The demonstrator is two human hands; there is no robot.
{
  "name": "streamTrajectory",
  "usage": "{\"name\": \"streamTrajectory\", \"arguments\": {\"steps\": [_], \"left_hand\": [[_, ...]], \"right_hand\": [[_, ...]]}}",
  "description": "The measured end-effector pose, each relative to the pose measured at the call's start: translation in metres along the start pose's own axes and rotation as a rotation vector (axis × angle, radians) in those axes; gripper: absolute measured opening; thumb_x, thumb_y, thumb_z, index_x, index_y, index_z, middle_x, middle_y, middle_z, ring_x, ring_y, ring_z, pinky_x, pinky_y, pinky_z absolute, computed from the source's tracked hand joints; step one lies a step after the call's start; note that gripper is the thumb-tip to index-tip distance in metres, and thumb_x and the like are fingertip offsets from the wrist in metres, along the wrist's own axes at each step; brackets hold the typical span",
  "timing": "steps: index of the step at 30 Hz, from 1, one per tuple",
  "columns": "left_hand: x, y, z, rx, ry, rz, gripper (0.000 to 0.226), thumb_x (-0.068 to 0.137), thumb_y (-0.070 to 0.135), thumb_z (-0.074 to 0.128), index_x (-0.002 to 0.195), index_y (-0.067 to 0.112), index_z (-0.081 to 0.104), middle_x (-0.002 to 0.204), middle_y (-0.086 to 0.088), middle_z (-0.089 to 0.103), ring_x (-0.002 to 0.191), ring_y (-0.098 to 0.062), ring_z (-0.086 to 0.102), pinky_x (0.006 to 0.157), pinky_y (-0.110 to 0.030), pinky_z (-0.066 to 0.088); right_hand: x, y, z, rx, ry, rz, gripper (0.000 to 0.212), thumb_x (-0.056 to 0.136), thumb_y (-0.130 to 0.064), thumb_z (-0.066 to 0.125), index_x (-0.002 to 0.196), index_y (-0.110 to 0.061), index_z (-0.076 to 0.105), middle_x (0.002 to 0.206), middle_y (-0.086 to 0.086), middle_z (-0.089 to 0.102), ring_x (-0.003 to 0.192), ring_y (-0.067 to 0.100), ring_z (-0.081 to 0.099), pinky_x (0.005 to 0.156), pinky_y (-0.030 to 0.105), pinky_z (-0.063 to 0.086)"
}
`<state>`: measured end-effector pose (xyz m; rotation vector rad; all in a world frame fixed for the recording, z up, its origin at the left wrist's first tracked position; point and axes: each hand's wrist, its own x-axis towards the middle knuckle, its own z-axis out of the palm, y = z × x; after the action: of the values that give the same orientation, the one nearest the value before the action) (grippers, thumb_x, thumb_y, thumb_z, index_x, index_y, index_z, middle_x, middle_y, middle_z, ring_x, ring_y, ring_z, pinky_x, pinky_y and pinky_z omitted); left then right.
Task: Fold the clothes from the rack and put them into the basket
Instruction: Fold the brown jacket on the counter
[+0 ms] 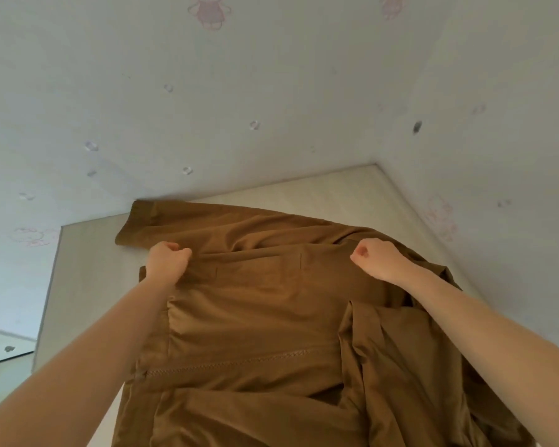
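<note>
Across the pale tabletop (88, 253) in front of me lies the brown garment (255, 304), spread mostly flat with its long axis running away from me toward the corner of the wall, its near end dropping out of view at the bottom edge. One sleeve (142, 224) sticks out to the far left, almost touching the wall, while the right side is bunched into loose folds. My left hand (167, 259) pinches the cloth at the left shoulder line, fingers curled tight round a ridge of fabric. My right hand (376, 256) does the same at the right shoulder line, knuckles up, cloth gathered under them. Both hands sit at about the same depth, near the far end, so most of the garment lies between them and my body. I judge that the next fold would bring this far edge back toward me along that long axis, with neither hand clearly nearer. Patterned wallpaper (271, 91) with small pink figures closes the corner behind. Neither rack nor basket is in view.
</note>
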<state>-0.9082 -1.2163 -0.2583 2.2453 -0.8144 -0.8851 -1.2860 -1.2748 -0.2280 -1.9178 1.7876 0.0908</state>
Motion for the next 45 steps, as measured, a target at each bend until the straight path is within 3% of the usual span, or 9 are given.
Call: {"name": "streamTrajectory", "arguments": {"steps": [6,12,15,19,23,28,33,36,45], "left_hand": [[0.053,0.025,0.011,-0.482,0.002,-0.480,0.050,0.086,0.000,0.062,0.132,0.007,0.045,0.137,-0.012,0.039,0.129,-0.032,0.040,0.102,-0.042,0.046],[0.087,0.039,0.016,-0.863,-0.020,-0.571,0.019,0.087,0.000,0.060,0.103,0.008,0.054,0.122,-0.012,0.051,0.110,-0.024,0.055,0.080,-0.032,0.053],[0.086,0.043,0.024,-1.076,-0.098,-0.489,0.032,0.087,0.012,0.069,0.117,0.012,0.057,0.126,-0.008,0.057,0.108,-0.020,0.057,0.083,-0.030,0.053],[0.064,0.042,0.050,-0.559,-0.507,-0.135,0.098,0.059,0.043,0.088,0.140,0.024,0.038,0.130,0.006,0.054,0.118,-0.016,0.052,0.105,-0.036,0.038],[0.060,0.050,0.075,-0.341,-0.580,0.040,0.131,0.054,0.024,0.093,0.146,0.050,0.003,0.141,0.002,0.043,0.119,-0.023,0.057,0.100,-0.043,0.048],[0.064,0.074,0.091,-0.509,-0.591,0.035,0.128,0.075,-0.010,0.074,0.141,0.059,-0.012,0.138,-0.012,0.039,0.089,-0.034,0.072,0.080,-0.042,0.058],[0.065,0.096,0.089,-0.756,-0.453,-0.091,0.070,0.084,-0.001,0.069,0.144,0.015,0.037,0.111,-0.006,0.061,0.095,-0.023,0.067,0.091,-0.037,0.054],[0.056,0.094,0.087,-0.504,-0.482,0.017,0.041,0.089,0.023,0.068,0.126,0.014,0.053,0.115,-0.002,0.064,0.103,-0.019,0.064,0.104,-0.041,0.046],[-0.001,0.096,0.119,0.300,-0.773,0.149,0.058,0.080,0.069,0.056,0.111,0.022,0.065,0.107,0.005,0.065,0.098,-0.017,0.062,0.092,-0.031,0.050]], "right_hand": [[0.080,0.007,-0.001,-0.039,0.045,-0.016,0.032,0.095,-0.030,0.055,0.124,-0.015,0.054,0.124,0.009,0.056,0.109,0.024,0.055,0.095,0.032,0.046],[0.122,0.000,0.011,-0.217,-0.022,-0.009,0.067,0.089,-0.048,0.060,0.145,-0.025,0.032,0.144,0.008,0.042,0.129,0.033,0.041,0.106,0.048,0.036],[0.133,-0.001,0.016,-0.191,-0.112,0.006,0.058,0.089,-0.050,0.059,0.138,-0.025,0.039,0.137,0.005,0.049,0.123,0.030,0.047,0.104,0.051,0.034],[0.141,0.001,0.015,-0.073,-0.167,-0.045,0.021,0.096,-0.045,0.048,0.087,-0.026,0.052,0.102,0.001,0.060,0.095,0.022,0.056,0.096,0.046,0.043],[0.142,0.002,-0.004,0.191,-0.063,-0.100,0.024,0.100,-0.035,0.045,0.091,-0.017,0.058,0.092,0.001,0.058,0.088,0.021,0.056,0.079,0.032,0.045],[0.133,0.006,-0.021,0.230,-0.029,-0.128,0.022,0.102,-0.035,0.038,0.089,-0.021,0.050,0.085,-0.006,0.052,0.076,0.008,0.051,0.064,0.020,0.037],[0.123,0.004,-0.030,0.243,-0.008,-0.152,0.026,0.102,-0.036,0.039,0.089,-0.017,0.052,0.086,-0.001,0.054,0.076,0.011,0.052,0.066,0.022,0.040],[0.117,0.004,-0.036,0.292,0.019,-0.164,0.025,0.100,-0.037,0.043,0.101,-0.015,0.055,0.095,-0.004,0.056,0.084,0.002,0.051,0.072,0.020,0.040],[0.083,-0.002,-0.062,0.725,0.026,-0.113,0.027,0.085,-0.038,0.069,0.104,-0.022,0.059,0.110,0.001,0.066,0.101,0.019,0.064,0.088,0.037,0.055]]}}
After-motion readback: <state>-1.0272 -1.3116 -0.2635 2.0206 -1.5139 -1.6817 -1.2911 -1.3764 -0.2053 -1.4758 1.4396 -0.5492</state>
